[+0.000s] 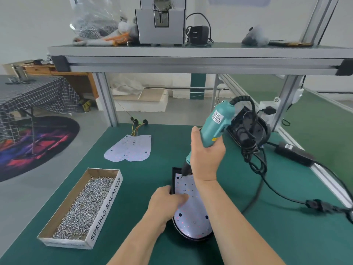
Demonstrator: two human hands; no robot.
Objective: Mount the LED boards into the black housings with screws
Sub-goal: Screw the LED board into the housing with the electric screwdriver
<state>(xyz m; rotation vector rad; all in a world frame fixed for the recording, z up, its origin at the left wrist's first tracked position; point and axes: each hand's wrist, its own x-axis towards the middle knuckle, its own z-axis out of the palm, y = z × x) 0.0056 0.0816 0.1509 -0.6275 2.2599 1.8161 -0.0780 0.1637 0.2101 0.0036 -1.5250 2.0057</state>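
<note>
Head view. Working on a dark green matte bench mat (133,188), framed in silver aluminium extrusion (107,100) with a grey shelf (191,52) overhead. Beyond the bench: grey floor, round multicolour rug (38,146), table under a navy checked cloth (34,92). On the shelf: crinkled clear bag (93,22) of small metal parts, boxy grey sheet-metal unit (160,33), black plug adapter (198,34).

On the mat, left: shallow cardboard tray (107,207) lettered SPRING BALANCER, heaped with small shiny screws (86,203). Further back: two flat white spare boards (129,150), rounded at the near end, dotted with LEDs, yellow-green wires at the far end. At right: black box-shaped power unit (248,129) wrapped in cable, black brick (294,152) near the edge.

Centre, near: black housing (174,180), straight-sided far end, rounded near end, flat on the mat. White LED board (193,213) seated inside it, glossy, speckled red and black.

Right hand (206,155) clamped round the teal plastic electric screwdriver (214,129), tilted, bit down at the board's far left corner; contact not clear. Left hand (168,203) gripping the housing's left rim, thumb pressed flat on the board.
</note>
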